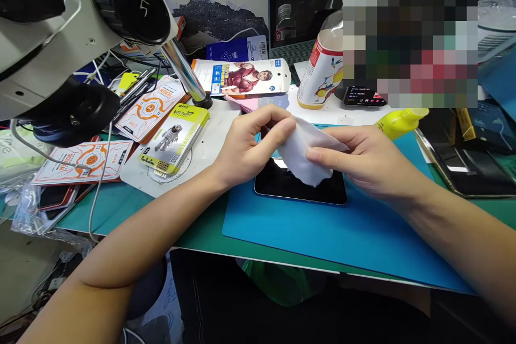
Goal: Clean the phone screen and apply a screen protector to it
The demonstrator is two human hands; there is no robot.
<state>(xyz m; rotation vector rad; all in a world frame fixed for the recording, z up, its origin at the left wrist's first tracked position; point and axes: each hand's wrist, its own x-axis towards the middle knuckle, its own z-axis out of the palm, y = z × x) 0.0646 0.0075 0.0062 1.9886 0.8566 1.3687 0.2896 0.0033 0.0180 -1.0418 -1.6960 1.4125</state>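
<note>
While a phone (288,187) lies on the mat (322,236), the left hand (248,145) and right hand (368,158) both pinch a cloth (303,151) over it.

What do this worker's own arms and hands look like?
Ordinary human arms, with no cables attached. The left hand and right hand are gloveless, and no ring shows, though parts are hidden. The left forearm and right forearm are bare, with no sleeve, watch, bracelet or marking in view.
</note>
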